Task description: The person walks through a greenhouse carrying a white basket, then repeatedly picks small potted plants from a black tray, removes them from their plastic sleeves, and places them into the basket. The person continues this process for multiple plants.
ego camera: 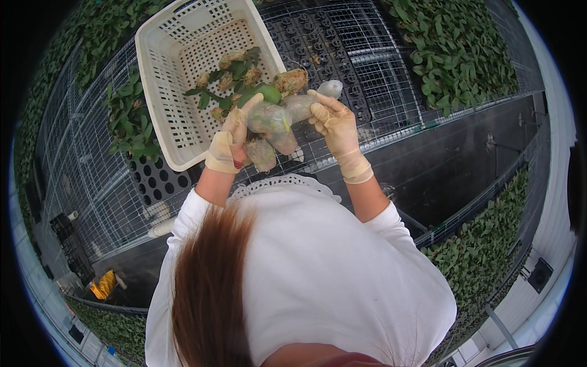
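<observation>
My left hand [236, 126], in a thin pale glove, holds a clear plastic pot [266, 118] with a green leaf at its top. Across from it, my gloved right hand [332, 117] grips another clear pot [300, 108] between thumb and fingers. Below the hands are more clear pots [261, 155] with root plugs inside. Just beyond the hands, a bare brown root plug [290, 81] lies by the rim of a white perforated plastic basket [160, 82]. Seedlings with brown plugs [252, 75] lie inside the basket. Near my right fingers is a whitish translucent pot [330, 89].
A black cell tray [316, 55] sits on the wire mesh bench [376, 50] beyond my right hand. Dense leafy plants [463, 50] stand at the upper right, more [130, 114] left of the basket. Another black tray [156, 181] lies near the basket's lower corner.
</observation>
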A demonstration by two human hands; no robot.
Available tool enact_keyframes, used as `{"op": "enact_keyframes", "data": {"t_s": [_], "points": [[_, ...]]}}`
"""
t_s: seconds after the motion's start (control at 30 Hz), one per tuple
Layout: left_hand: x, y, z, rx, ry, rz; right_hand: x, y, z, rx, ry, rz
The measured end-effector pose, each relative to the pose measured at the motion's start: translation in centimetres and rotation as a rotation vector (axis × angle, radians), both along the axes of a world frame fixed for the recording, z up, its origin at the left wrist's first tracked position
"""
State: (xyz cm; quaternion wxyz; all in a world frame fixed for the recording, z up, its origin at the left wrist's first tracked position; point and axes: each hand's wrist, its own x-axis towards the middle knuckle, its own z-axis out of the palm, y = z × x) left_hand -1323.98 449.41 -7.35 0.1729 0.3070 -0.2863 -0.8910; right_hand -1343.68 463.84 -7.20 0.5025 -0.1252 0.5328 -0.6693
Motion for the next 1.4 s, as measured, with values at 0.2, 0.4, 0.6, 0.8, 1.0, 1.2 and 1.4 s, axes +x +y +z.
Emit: {"op": "enact_keyframes", "data": {"t_s": [0.2,0.4,0.6,0.8,1.0,1.2,1.4], "points": [[-1.4,0.5,0.8,-0.216,-0.07,0.062,0.6,-0.6,-2.1,-0.331,-0.526,-0.259],[-1.5,-1.6,2.1,-0.074,-0.077,0.269,-8.7,0.7,-4.4,0.076,0.665,-0.225],[-2.6,-3.2,0.9,-0.112,-0.272,0.366,-5.3,-2.0,-1.2,0.299,1.268,0.08],[-4.0,-1.3,3.0,-0.496,-0.427,0.257,1.4,-4.0,2.4,-0.327,0.389,0.178],[-4.4,-0.2,4.6,-0.225,-0.427,0.33,3.6,-3.6,1.1,-0.286,0.614,-0.018],[-4.2,-1.0,3.0,-0.527,-0.361,0.307,3.7,-2.8,1.8,-0.157,0.316,-0.123],[-2.8,-4.0,1.5,-0.036,-0.218,0.409,-5.6,-0.9,-0.9,0.236,1.007,-0.214]]}}
